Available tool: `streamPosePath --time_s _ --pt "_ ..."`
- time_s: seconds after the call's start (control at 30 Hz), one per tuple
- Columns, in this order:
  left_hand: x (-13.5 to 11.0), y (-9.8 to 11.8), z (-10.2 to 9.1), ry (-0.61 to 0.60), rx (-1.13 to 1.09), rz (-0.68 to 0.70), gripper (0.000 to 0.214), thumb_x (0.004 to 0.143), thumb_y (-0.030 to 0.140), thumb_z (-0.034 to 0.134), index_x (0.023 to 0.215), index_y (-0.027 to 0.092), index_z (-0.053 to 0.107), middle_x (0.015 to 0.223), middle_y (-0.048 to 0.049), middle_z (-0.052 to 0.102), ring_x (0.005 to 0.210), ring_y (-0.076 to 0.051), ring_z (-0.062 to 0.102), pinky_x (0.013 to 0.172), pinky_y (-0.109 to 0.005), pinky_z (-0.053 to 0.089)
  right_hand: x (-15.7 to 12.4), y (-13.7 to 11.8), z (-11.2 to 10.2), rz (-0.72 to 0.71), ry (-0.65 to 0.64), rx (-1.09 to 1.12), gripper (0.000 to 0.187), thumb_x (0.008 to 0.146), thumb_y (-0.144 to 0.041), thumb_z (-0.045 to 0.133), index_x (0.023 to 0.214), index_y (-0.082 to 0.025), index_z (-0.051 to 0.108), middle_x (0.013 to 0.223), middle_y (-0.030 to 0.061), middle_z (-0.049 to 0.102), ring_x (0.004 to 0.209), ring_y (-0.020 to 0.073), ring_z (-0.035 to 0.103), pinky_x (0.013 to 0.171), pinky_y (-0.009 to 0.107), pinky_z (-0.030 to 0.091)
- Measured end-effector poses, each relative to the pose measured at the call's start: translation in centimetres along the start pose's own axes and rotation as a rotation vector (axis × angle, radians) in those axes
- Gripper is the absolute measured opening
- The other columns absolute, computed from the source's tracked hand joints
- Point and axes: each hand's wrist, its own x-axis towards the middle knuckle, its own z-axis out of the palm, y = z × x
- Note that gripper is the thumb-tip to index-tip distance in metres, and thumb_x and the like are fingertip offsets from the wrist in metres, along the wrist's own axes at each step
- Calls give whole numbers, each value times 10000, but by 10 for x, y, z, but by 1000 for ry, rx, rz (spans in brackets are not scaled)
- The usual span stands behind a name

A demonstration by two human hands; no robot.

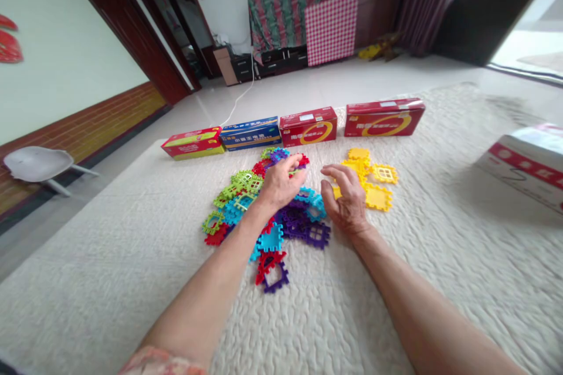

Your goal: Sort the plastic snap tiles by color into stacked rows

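My left hand [280,184] reaches over the far part of a mixed pile of plastic interlocking building pieces, fingers stretched out and apart from the thumb, with no piece plainly in its grasp. Under and around it lie green pieces [213,222], light blue pieces [271,237], purple pieces [317,235] and red pieces [215,237]. To the right, my right hand [347,199] is open with curved fingers, its thumb apart. It hovers between the pile and a separate group of yellow pieces [378,197], covering some of them. One yellow window-shaped piece [385,174] lies at the group's right side.
Along the far edge of the quilted cover [132,269] stand a red-and-yellow box [193,143], a blue box [250,133] and two red boxes [308,127]. A larger white-and-red box [523,164] sits at the right. A white stool [39,164] stands at the left.
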Motion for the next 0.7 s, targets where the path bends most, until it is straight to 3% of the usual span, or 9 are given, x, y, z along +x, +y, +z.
streamPosePath --time_s 0.13,0.23,0.33,0.47,0.7 --pt "-57 3 5 -161 265 170 537 795 380 660 1279 169 559 1322 -148 593 1241 -292 536 1054 -440 444 -3 5 3 -12 -115 -74 132 861 -224 538 956 -216 629 952 59 676 940 227 607 876 399 462" --pt "-81 3 18 -236 389 194 727 770 533 657 1368 169 461 1445 -161 480 1362 -332 401 1104 -546 358 -4 9 5 -18 -241 -156 124 847 -237 551 904 -208 658 931 59 693 932 233 597 889 406 432" --pt "-87 3 26 -220 463 170 740 800 580 599 1384 157 431 1492 -158 423 1406 -336 323 1123 -584 296 -5 9 4 -5 -373 -223 131 839 -242 562 881 -200 679 914 59 705 908 235 597 889 404 414" --pt "-88 4 26 -186 465 144 608 834 469 583 1337 144 474 1453 -137 471 1389 -306 341 1135 -524 302 -9 2 1 2 -489 -261 176 897 -237 509 869 -191 677 846 51 703 826 213 602 838 380 417" --pt "-88 5 26 -175 430 140 452 827 382 586 1233 186 547 1428 -109 488 1368 -304 362 1110 -507 332 -13 -5 -9 -7 -494 -311 157 905 -222 514 909 -188 666 908 58 702 902 216 589 895 382 388"
